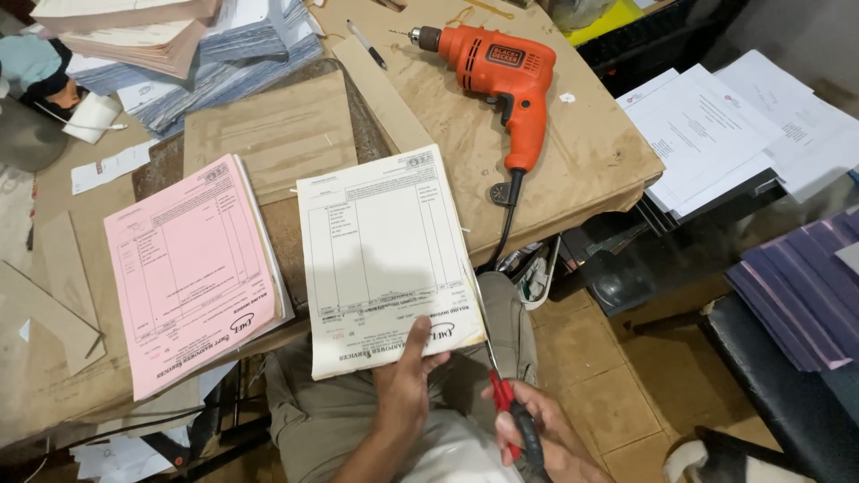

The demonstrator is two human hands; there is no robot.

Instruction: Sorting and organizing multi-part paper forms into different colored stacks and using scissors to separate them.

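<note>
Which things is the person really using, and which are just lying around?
In use:
- white booklet of forms, held by the left hand
- scissors, in the right hand, blade along the booklet's edge

Lying about:
- pink booklet
- orange drill
- pen
- cardboard sheet
- white papers on the right
- purple stack
</note>
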